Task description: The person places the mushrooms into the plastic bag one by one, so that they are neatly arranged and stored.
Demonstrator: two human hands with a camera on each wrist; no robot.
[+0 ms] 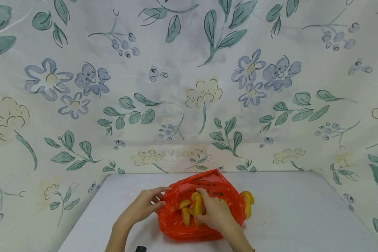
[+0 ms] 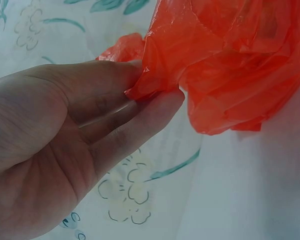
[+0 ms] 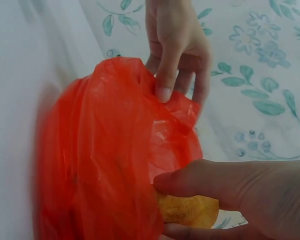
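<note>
A red plastic bag (image 1: 176, 229) lies open on the white table, its mouth facing me in the head view. My left hand (image 1: 146, 204) pinches the bag's left edge; in the left wrist view the red film (image 2: 165, 45) passes between thumb and fingers. At the bag's mouth, my right hand (image 1: 215, 213) grips a yellow mushroom (image 1: 197, 204), which the right wrist view shows as a yellow piece (image 3: 190, 210) between thumb and fingers. Another yellow mushroom (image 1: 185, 211) lies inside the bag, to the left of the held one. More yellow shows partly hidden behind my right hand.
Outside the bag, against its right side, one more yellow mushroom (image 1: 247, 204) lies on the table (image 1: 286, 210). A small dark object (image 1: 140, 249) pokes in at the bottom edge. Floral cloth (image 1: 176, 154) hangs behind and along both sides of the table.
</note>
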